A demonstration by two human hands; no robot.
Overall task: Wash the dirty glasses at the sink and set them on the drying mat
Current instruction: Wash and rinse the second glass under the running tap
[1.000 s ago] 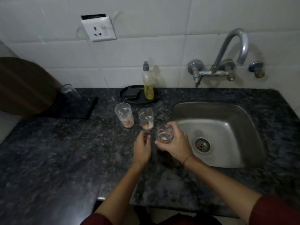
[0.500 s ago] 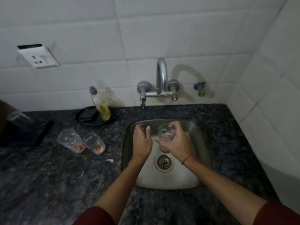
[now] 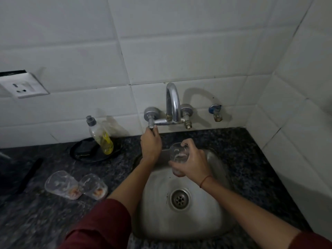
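My right hand [image 3: 195, 163] grips a dirty clear glass [image 3: 177, 155] upright over the back of the steel sink [image 3: 203, 218], below the tap spout [image 3: 172, 101]. My left hand [image 3: 150, 144] reaches up and holds the tap's left lever handle [image 3: 151, 127]; the fingers curl round it. No water shows from the spout. Two more dirty glasses [image 3: 62, 185] [image 3: 93, 186] with orange residue stand on the dark counter left of the sink. The black drying mat [image 3: 10, 175] lies at the far left edge, only partly in view.
A dish-soap bottle [image 3: 101, 137] with yellow liquid stands on a black round tray [image 3: 89, 156] with a dark sponge, behind the glasses. A second small valve [image 3: 215, 112] sticks out of the tiled wall right of the tap. A wall socket [image 3: 23, 86] sits at the left.
My right hand carried the glass from the counter to over the sink. My left hand rose from over the basin to the tap's left handle. The camera turned toward the sink.
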